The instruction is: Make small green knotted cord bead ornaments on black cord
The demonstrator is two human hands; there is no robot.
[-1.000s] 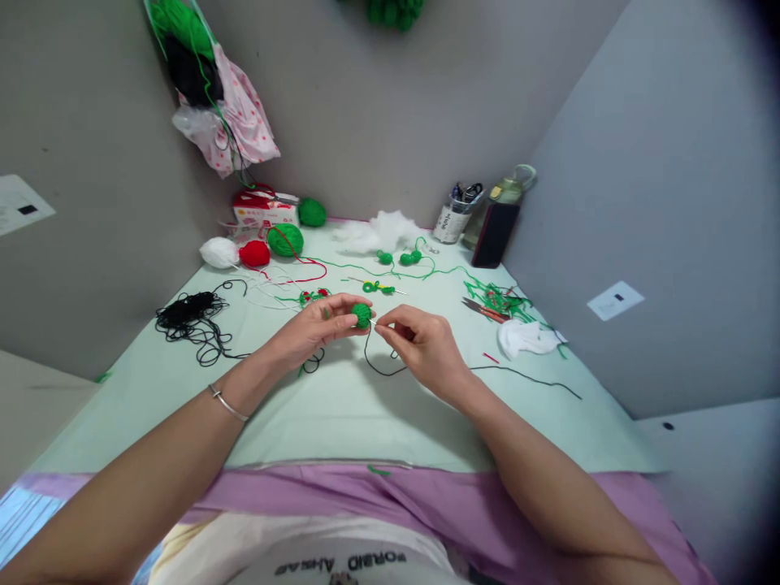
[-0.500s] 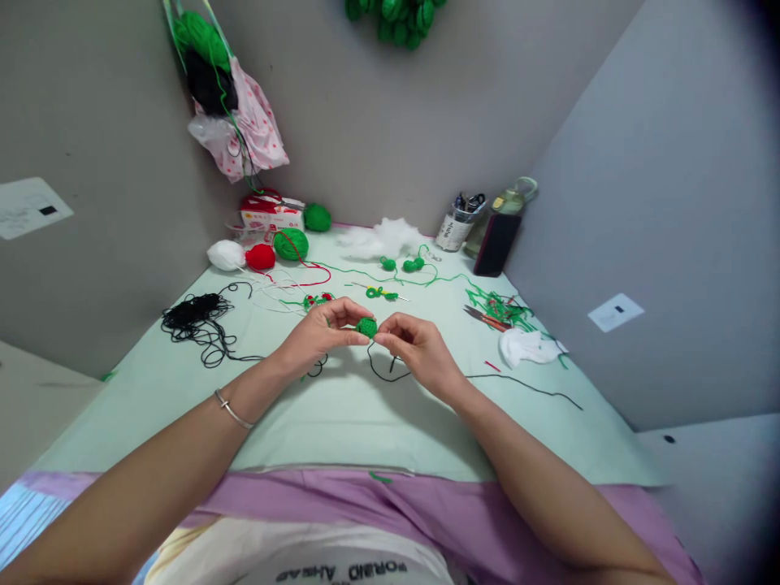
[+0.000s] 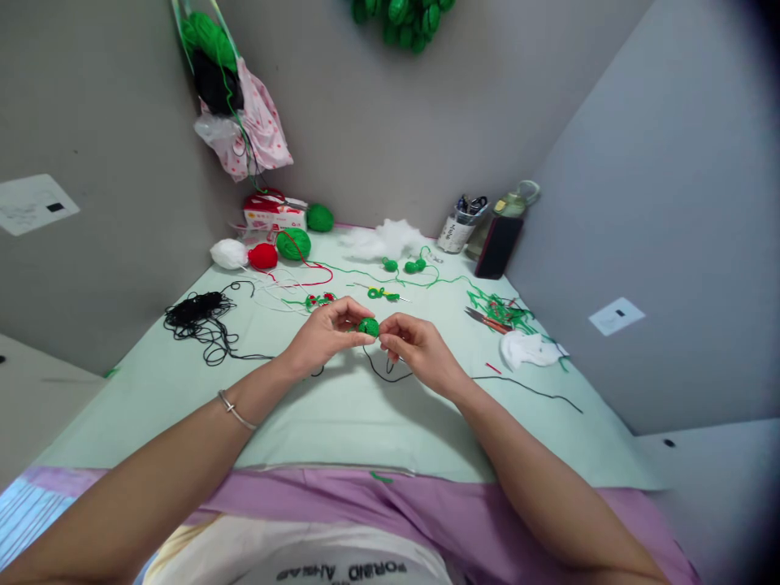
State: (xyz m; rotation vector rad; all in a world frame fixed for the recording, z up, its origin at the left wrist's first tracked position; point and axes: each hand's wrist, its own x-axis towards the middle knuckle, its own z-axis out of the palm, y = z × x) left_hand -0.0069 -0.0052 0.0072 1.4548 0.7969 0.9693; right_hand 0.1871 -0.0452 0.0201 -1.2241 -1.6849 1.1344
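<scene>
Head view: left hand (image 3: pixel 326 333) pinches green crochet ball (image 3: pixel 368 327) in its fingertips, held just above the table (image 3: pixel 341 422), centre frame. Right hand (image 3: pixel 418 349) has fingertips closed tight against the ball's right side; what they pinch is too small to tell. Black thread (image 3: pixel 383 375) loops under both hands, its upper end hidden by fingers. Green cluster (image 3: pixel 402 15) cut off at top edge. Cup (image 3: pixel 454 231) contents unclear.
</scene>
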